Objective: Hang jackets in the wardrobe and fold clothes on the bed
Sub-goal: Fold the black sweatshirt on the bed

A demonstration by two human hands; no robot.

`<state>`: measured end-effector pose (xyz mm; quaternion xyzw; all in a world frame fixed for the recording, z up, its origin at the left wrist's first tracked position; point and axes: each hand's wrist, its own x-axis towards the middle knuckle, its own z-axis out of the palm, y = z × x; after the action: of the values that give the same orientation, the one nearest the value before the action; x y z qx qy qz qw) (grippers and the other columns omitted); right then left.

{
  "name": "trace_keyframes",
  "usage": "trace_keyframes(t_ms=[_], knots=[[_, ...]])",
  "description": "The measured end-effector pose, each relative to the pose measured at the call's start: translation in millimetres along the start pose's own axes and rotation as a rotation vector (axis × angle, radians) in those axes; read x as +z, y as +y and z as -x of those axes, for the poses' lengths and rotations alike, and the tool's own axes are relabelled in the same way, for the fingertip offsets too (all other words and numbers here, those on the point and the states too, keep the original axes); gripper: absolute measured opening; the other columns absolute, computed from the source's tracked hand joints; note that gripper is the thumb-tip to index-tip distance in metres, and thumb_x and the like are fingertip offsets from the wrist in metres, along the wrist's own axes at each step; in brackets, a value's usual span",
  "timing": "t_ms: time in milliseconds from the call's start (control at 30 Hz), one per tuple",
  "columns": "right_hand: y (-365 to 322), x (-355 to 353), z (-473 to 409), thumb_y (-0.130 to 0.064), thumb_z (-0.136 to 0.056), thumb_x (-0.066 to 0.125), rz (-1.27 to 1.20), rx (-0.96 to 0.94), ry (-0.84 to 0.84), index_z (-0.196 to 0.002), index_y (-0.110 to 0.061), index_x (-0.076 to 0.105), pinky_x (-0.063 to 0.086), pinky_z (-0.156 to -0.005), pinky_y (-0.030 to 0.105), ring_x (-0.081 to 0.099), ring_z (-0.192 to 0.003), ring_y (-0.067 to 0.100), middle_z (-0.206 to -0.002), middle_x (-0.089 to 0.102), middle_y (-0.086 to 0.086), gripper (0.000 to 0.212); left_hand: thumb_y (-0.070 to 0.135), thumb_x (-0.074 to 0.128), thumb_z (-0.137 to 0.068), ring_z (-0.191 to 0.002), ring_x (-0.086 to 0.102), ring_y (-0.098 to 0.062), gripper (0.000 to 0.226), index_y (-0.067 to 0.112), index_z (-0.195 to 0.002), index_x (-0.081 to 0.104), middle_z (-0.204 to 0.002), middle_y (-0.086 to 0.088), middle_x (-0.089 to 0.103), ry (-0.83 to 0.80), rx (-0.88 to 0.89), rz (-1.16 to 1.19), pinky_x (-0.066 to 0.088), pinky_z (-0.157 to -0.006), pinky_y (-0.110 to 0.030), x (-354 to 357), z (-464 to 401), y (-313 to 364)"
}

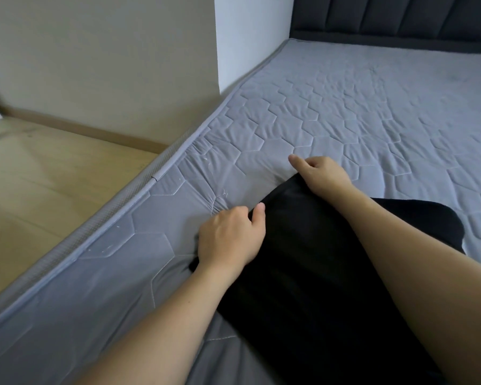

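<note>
Forearms: two bare arms enter from the bottom of the frame and reach up toward its centre, over the dark cloth.
Black garment (303,259): lies flat on the mattress in the lower centre and lower right, its far edge running between the two hands; what kind of garment it is cannot be told (it is too dark to show seams).
Left hand (231,237): at centre, slightly left, on the garment's left far corner; fingers curled under, thumb lying on top of the cloth, so it pinches the edge.
Right hand (322,173): just above centre, at the far corner; index finger stretched out over the bare mattress, the other fingers curled at the cloth's edge, and they seem to grip it, though the contact itself is hidden.
Mattress (372,112): grey, quilted in hexagons, filling the right and centre; its piped edge runs diagonally from lower left to upper centre.
Floor (39,176): pale wood, left of the frame.
Wall (109,65): beige, upper left.
Headboard (400,18): dark, padded, upper right.
Step, as I judge it: squaring the far edge for a fold.
Risk: uneven pull from the two hands would skew the fold; a loose right-hand pinch could drop its corner; the quilting may drag and wrinkle the cloth.
</note>
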<state>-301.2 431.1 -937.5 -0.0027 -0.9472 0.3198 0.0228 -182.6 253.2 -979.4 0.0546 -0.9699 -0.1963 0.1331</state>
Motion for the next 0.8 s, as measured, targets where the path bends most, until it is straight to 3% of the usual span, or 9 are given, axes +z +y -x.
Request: trace_keyframes(t_ms=[100,267,333,400,500,567,633,700,800], knots=[[0.4,-9.5,8.5,-0.086,-0.067,0.042,-0.194,-0.013,-0.177,-0.092,-0.020,0.068,0.047,-0.082,0.035,0.062,-0.089,0.013,-0.095,0.067,-0.005,0.075,0.060,0.023,-0.096,-0.079,0.059,-0.028,0.057,0.021,-0.075,0.058,-0.085,-0.003,0.067,-0.001,-0.005,0.007,0.035,-0.066,-0.036,0.2,-2.9,-1.7],[5.7,-39.5,29.7,-0.086,-0.048,0.067,-0.141,-0.093,-0.427,-0.132,-0.032,0.049,0.036,-0.085,0.025,0.052,-0.105,0.007,-0.118,0.054,-0.014,0.102,0.064,0.023,-0.094,-0.069,0.049,-0.024,0.057,0.023,-0.067,0.052,-0.073,0.002,0.060,0.002,-0.041,0.010,0.035,-0.064,-0.036,-0.8,-3.9,-2.3],[5.8,-56.0,33.8,-0.076,-0.046,0.078,-0.018,-0.083,-0.508,-0.126,-0.037,0.045,0.038,-0.086,0.028,0.052,-0.102,0.008,-0.111,0.054,-0.016,0.094,0.064,0.022,-0.094,-0.062,0.044,-0.020,0.059,0.023,-0.062,0.049,-0.062,0.008,0.048,0.008,-0.045,0.007,0.034,-0.061,-0.035,-1.5,-3.4,-1.5],[0.6,-66.7,37.1,-0.063,-0.056,0.082,0.086,-0.104,-0.507,-0.112,-0.035,0.046,0.041,-0.085,0.032,0.054,-0.097,0.011,-0.104,0.055,-0.015,0.073,0.065,0.021,-0.094,-0.062,0.049,-0.020,0.061,0.023,-0.064,0.055,-0.063,0.007,0.053,-0.017,-0.039,0.004,0.036,-0.060,-0.035,-1.1,-2.8,-0.3],[-16.6,-73.9,52.2,-0.052,-0.065,0.082,0.216,-0.215,-0.467,-0.104,-0.027,0.051,0.042,-0.072,0.032,0.053,-0.087,0.010,-0.098,0.054,-0.010,0.055,0.063,0.016,-0.096,-0.084,0.061,-0.028,0.064,0.023,-0.084,0.065,-0.088,-0.003,0.067,-0.135,-0.027,-0.047,0.040,-0.069,-0.036,-11.4,2.9,4.2],[-32.1,-87.9,65.0,-0.049,-0.067,0.081,0.246,-0.240,-0.499,-0.102,-0.024,0.051,0.038,-0.064,0.030,0.051,-0.083,0.010,-0.095,0.053,-0.009,0.053,0.060,0.014,-0.098,-0.103,0.062,-0.030,0.067,0.019,-0.104,0.067,-0.109,-0.008,0.068,-0.325,-0.055,-0.024,0.045,-0.084,-0.040,-37.9,0.1,17.4],[-53.4,-123.5,73.3,-0.049,-0.066,0.082,0.180,-0.194,-0.532,-0.097,-0.027,0.051,0.039,-0.064,0.029,0.051,-0.081,0.007,-0.093,0.053,-0.011,0.049,0.062,0.015,-0.098,-0.106,0.061,-0.028,0.066,0.021,-0.107,0.067,-0.113,-0.007,0.068,-0.434,-0.092,0.017,0.047,-0.091,-0.042,-82.5,-4.8,36.8],[-84.3,-181.5,76.2,-0.052,-0.062,0.083,0.118,-0.143,-0.567,-0.092,-0.031,0.053,0.043,-0.069,0.031,0.055,-0.084,0.007,-0.093,0.057,-0.011,0.047,0.066,0.017,-0.096,-0.096,0.062,-0.025,0.063,0.023,-0.096,0.063,-0.104,-0.004,0.068,-0.381,-0.081,0.011,0.045,-0.078,-0.036,-145.7,-11.6,63.0],[-151.3,-288.8,80.4,-0.053,-0.053,0.085,0.105,-0.107,-0.649,-0.091,-0.040,0.065,0.051,-0.082,0.034,0.065,-0.088,0.010,-0.090,0.069,-0.014,0.045,0.073,0.017,-0.091,-0.090,0.064,-0.032,0.064,0.022,-0.091,0.057,-0.095,-0.006,0.067,-0.172,0.107,-0.195,0.041,-0.066,-0.034,-270.9,-34.5,98.3]])
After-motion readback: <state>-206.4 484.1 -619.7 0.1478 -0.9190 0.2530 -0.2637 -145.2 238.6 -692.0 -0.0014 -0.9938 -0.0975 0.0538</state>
